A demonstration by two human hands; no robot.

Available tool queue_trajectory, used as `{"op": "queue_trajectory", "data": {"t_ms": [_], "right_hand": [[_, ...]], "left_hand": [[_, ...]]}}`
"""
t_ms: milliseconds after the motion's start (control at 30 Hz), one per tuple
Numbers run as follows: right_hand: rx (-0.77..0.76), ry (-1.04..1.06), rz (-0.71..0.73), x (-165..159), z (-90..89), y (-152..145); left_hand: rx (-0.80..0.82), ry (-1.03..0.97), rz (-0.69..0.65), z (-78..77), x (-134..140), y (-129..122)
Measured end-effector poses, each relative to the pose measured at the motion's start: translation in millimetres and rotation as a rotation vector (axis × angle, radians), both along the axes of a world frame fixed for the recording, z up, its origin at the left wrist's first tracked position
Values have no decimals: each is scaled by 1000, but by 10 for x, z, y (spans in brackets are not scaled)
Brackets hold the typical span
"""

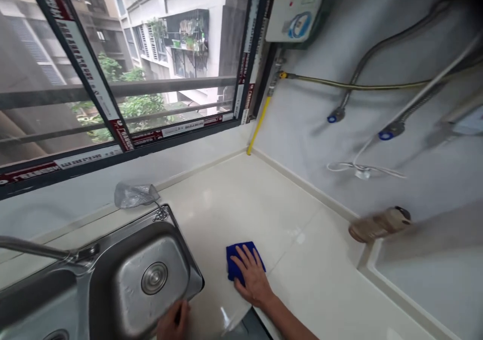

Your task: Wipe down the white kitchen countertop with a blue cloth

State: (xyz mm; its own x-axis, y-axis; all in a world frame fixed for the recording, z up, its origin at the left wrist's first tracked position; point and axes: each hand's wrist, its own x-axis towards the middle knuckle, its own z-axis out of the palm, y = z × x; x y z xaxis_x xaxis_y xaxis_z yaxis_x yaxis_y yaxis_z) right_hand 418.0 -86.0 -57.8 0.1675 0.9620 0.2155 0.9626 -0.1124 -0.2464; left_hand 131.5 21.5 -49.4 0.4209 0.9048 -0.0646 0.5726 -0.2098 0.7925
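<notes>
My right hand (252, 277) lies flat on a folded blue cloth (236, 267), pressing it against the pale countertop (211, 204). Its fingers are spread across the cloth, with the thumb out to the side. Close to the front edge of the stainless steel sink (194, 279), my left hand (174, 322) is loosely curled, and nothing shows in its fingers. The lower part of that hand is cut off by the frame edge.
A faucet (37, 247) reaches over the double sink from the left. Clear plastic wrap (136, 195) sits behind the sink. A brownish cylindrical object (379, 224) stands by the right wall. A yellow pipe (259, 123) meets the counter's back corner; hoses and a cord (362, 168) hang along the wall.
</notes>
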Motion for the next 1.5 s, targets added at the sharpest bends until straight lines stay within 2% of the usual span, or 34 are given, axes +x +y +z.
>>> {"op": "queue_trajectory", "data": {"t_ms": [133, 267, 333, 433, 533, 600, 667, 800, 867, 933, 1067, 1200, 1367, 1500], "right_hand": [[37, -73, -198, 289, -69, -581], [29, -138, -416, 494, -171, -1254], [28, -160, -530, 536, -240, -1637], [34, -186, -668, 492, -350, -2253], [48, -199, -805, 311, -448, -2801], [63, -203, -910, 149, -497, -3028], [77, -202, -1024, -8, -530, -3094], [81, -200, -1240, -254, -544, -2796], [73, -206, -1259, -358, -520, -2529], [61, -207, -1200, -458, -476, -2243], [10, -179, -975, -613, -346, -1674], [-46, -98, -800, -642, -214, -1170], [-126, -64, -669, -538, -94, -738], [-160, -73, -642, -465, -31, -428]], "left_hand": [[120, 33, -292, -4, 487, 118], [169, 58, -500, -10, 830, 273], [194, 72, -557, -5, 983, 372], [223, 85, -559, -16, 1178, 493], [236, 92, -483, -68, 1289, 543], [235, 96, -440, -110, 1316, 543], [229, 100, -429, -144, 1323, 533], [230, 108, -425, -179, 1343, 518], [236, 108, -422, -185, 1359, 517], [244, 105, -421, -187, 1373, 516], [253, 97, -433, -175, 1389, 511], [257, 107, -443, -160, 1392, 496], [244, 167, -447, -172, 1392, 470], [236, 236, -446, -176, 1387, 451]]}}
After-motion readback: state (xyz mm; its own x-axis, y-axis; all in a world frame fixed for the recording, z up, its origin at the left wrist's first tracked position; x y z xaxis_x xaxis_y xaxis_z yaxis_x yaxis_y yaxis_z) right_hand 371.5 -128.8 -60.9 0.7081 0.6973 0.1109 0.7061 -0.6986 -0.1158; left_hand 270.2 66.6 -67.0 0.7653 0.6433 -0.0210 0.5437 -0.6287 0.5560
